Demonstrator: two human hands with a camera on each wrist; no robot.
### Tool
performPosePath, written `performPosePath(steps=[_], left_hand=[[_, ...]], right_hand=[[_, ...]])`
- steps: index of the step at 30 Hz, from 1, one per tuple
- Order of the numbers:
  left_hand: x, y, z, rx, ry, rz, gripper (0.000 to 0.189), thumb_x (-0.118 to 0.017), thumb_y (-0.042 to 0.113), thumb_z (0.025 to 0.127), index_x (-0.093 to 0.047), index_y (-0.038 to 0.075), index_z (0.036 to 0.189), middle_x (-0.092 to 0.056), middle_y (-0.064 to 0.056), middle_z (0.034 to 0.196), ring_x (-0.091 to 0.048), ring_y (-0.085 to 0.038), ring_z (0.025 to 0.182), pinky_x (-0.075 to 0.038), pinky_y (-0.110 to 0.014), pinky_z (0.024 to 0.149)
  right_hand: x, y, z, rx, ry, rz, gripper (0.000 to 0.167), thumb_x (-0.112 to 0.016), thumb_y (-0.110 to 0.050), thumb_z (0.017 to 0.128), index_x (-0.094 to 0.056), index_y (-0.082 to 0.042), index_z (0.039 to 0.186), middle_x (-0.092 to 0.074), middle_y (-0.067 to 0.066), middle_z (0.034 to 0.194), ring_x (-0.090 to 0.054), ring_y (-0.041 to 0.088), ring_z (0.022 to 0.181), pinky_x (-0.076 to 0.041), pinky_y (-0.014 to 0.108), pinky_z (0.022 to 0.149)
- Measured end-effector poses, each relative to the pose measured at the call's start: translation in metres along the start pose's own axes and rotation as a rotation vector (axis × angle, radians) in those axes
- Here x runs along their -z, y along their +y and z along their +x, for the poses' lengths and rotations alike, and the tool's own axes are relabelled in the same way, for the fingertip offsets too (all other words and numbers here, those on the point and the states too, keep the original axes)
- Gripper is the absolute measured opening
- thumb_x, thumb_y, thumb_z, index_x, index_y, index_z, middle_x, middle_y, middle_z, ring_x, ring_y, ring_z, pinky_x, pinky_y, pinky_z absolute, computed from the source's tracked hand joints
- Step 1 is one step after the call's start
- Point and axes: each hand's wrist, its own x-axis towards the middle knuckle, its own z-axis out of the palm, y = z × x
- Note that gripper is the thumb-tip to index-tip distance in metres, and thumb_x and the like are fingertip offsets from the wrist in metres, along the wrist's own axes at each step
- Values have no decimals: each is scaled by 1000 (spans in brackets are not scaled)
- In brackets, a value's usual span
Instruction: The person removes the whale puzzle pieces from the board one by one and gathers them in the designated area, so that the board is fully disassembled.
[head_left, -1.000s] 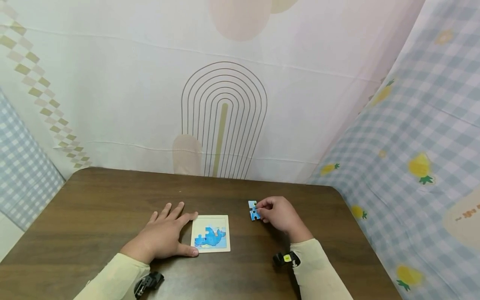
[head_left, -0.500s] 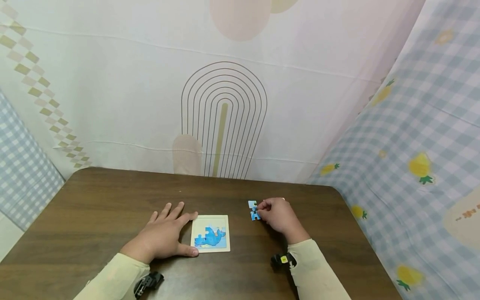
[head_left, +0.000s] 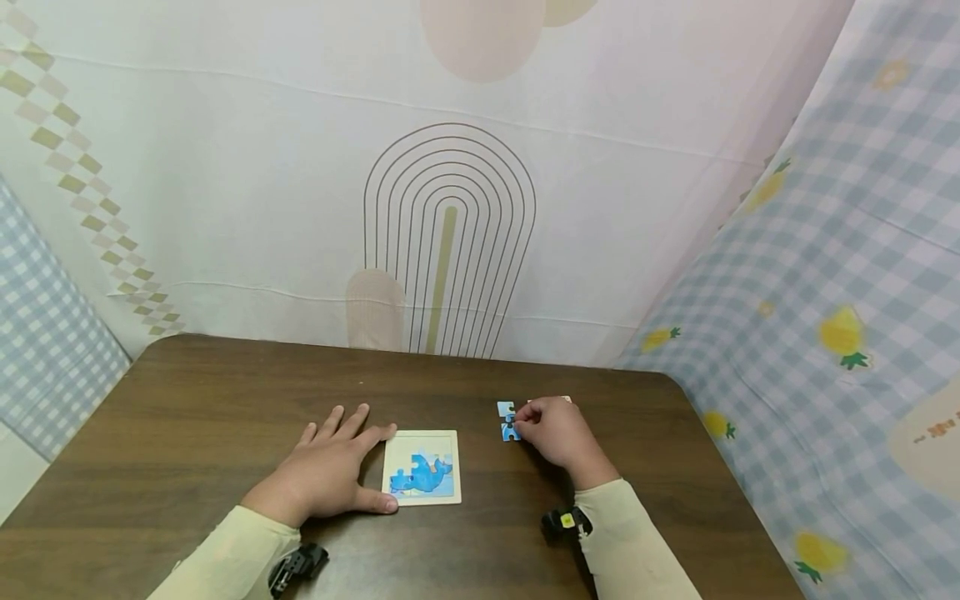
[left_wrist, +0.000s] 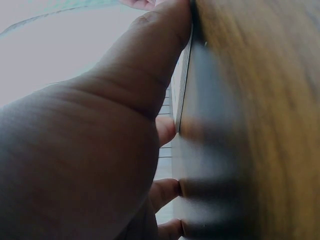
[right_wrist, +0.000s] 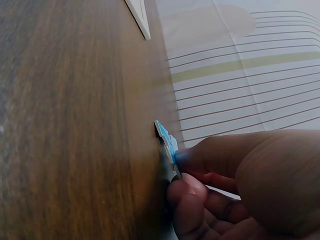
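My left hand (head_left: 326, 471) lies spread on the table, its index fingertip and thumb at the left corners of a square puzzle board (head_left: 422, 498). The board has a pale frame and a partly filled blue whale picture; bare backing shows at its upper left. In the left wrist view, the thumb (left_wrist: 150, 55) lies along the board's thin edge. To the right of the board, my right hand (head_left: 558, 437) pinches a blue jigsaw piece (right_wrist: 166, 140) between thumb and fingers, low over the wood. A light-blue jigsaw piece (head_left: 505, 408) lies just beyond its fingertips.
The brown wooden table (head_left: 247, 392) runs back to a pale printed cloth (head_left: 262, 208). A checked cloth (head_left: 810, 433) hangs along the right side. A pale edge of another small thing (head_left: 566, 398) peeks out behind the right hand.
My right hand has shifted slightly left and down with its fingers at the blue jigsaw piece, and a pale edge now shows behind it. The left hand and the board stay put.
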Motion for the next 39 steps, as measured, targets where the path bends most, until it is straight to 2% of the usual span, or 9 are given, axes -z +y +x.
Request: performPosePath(steps=[16, 23, 27, 31, 39], left_hand=[[1, 1, 0, -8, 9, 2, 116, -86, 85, 76, -49, 32, 172, -27, -26, 185, -17, -65, 168, -19, -89, 126], [1, 1, 0, -4, 1, -5, 116, -86, 85, 76, -48, 32, 172, -26, -26, 185, -16, -65, 169, -18, -89, 126], [1, 1, 0, -2, -2, -8, 116, -86, 85, 77, -48, 32, 172, -25, -26, 185, -15, -65, 169, -18, -89, 126], [2, 0, 0, -1, -4, -10, 116, -85, 85, 77, -47, 32, 173, -24, -25, 186, -14, -64, 169, -17, -89, 127], [1, -1, -1, -7, -3, -8, 114, -85, 85, 78, -47, 33, 173, -23, -25, 186, -14, -64, 169, -18, -89, 127]], right_hand=[[-2, 2, 2, 24, -3, -12, 9, -83, -13, 100, -86, -16, 92, -74, -9, 80, -62, 9, 75, -57, 32, 75], [3, -4, 3, 10, -25, 33, 6, -84, -17, 101, -85, -16, 95, -75, -7, 84, -64, 11, 78, -58, 32, 75], [9, -19, 2, 22, -29, 47, 5, -85, -21, 101, -85, -17, 99, -76, -7, 88, -66, 11, 80, -58, 32, 75], [13, -42, 0, 73, -45, 40, 6, -86, -23, 100, -84, -17, 101, -76, -8, 89, -66, 11, 80, -58, 32, 74], [3, -78, -8, 200, -131, 36, 5, -86, -20, 100, -84, -16, 102, -76, -8, 90, -67, 9, 82, -59, 30, 75]])
